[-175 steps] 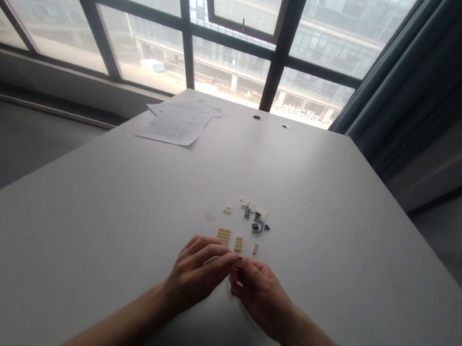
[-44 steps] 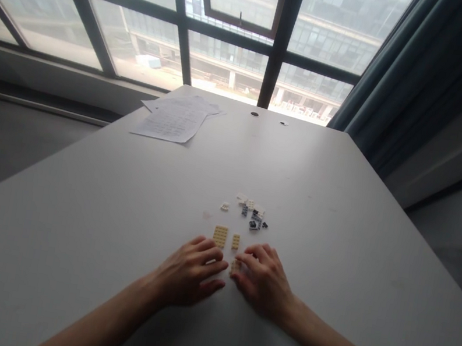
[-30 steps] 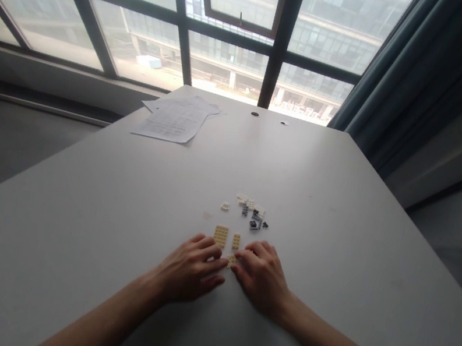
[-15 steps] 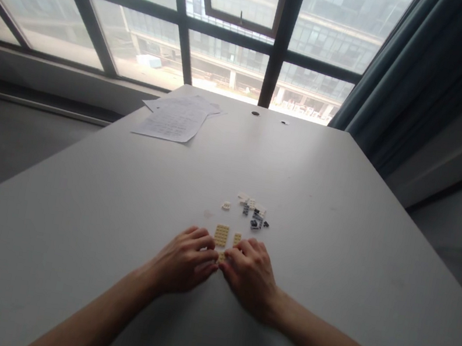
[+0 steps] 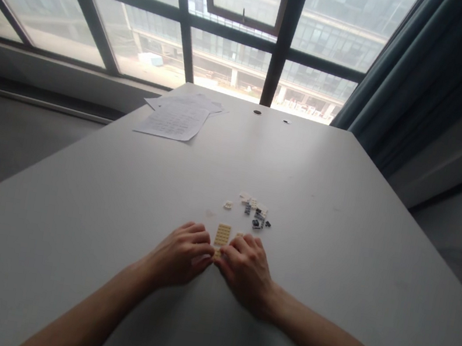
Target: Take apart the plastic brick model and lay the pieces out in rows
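Note:
Between my fingertips is a small tan building-block piece (image 5: 217, 253), mostly covered by the fingers. My left hand (image 5: 184, 254) is closed on its left side, and my right hand (image 5: 246, 271) pinches it from the right. Just beyond them a tan studded plate (image 5: 223, 235) lies flat on the white table (image 5: 143, 194). Another tan piece (image 5: 240, 235) shows partly behind my right hand's knuckles; the hand hides the rest of it.
Farther back lies a small pile of white, grey and black blocks (image 5: 258, 213). A single white block (image 5: 228, 205) sits left of it. Printed papers (image 5: 173, 119) lie at the table's far left, near the windows. A dark curtain (image 5: 389, 75) hangs at the right.
Both hands, with the small tan piece, have shifted slightly left and away from me. My right hand now covers more of the tan piece behind it. The view has tilted a little.

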Available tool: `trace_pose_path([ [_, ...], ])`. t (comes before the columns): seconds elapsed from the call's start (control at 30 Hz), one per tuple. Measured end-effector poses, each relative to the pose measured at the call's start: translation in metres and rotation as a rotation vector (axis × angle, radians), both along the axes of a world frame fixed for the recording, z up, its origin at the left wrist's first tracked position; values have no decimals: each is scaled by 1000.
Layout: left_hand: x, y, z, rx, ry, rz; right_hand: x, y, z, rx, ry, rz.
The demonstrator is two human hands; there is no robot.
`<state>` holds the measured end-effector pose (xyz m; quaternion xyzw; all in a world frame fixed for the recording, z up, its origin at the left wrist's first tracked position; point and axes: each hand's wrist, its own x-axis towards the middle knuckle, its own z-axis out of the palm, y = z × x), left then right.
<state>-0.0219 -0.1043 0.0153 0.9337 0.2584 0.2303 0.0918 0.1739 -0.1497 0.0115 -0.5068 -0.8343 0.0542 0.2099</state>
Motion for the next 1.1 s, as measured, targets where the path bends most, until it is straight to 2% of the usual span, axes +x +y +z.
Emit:
trace_pose_path([
  [0.5, -1, 1, 1, 42, -50, 9, 2, -4, 1, 4, 59, -1],
  [0.63, -2, 2, 0, 111, -100, 35, 23, 4, 6, 66, 132, -64],
  [0.83, -3, 4, -5, 176, -174, 76, 75, 31, 6, 64, 132, -262],
  [0.97, -3, 5, -8, 168, -171, 92, 91, 37, -3, 52, 49, -269],
  [1.1, -1, 4, -8, 176, -182, 104, 93, 47, -5, 47, 76, -243],
])
